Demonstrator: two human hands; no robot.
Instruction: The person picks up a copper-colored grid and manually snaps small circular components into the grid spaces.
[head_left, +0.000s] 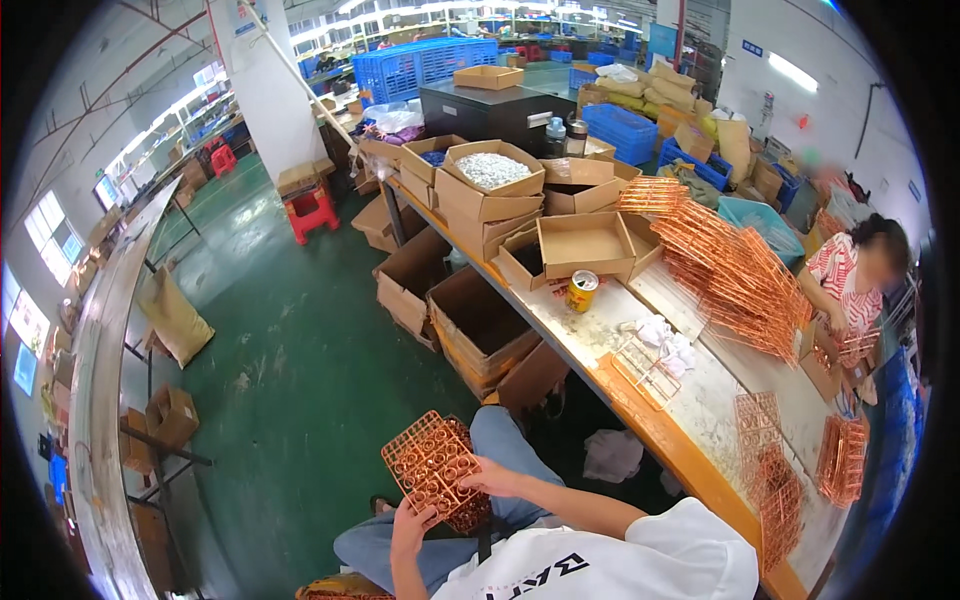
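Note:
A copper-coloured grid frame (424, 458) full of small rings is tilted over my lap. My left hand (408, 528) is closed on its lower edge. At the frame's right side, my right hand (486, 477) grips it with the fingers curled, partly hidden. More copper-coloured frames (470, 514) show beneath it, close against my leg; the held frame and my hands cover part of them.
To my right runs a long worktable (700, 408) with an orange-brown edge. It bears a wire rack (645, 372), a yellow can (581, 291), a pile of copper-coloured frames (735, 270) and cardboard boxes. Large cartons (480, 325) stand below. A co-worker (850, 270) sits across the table.

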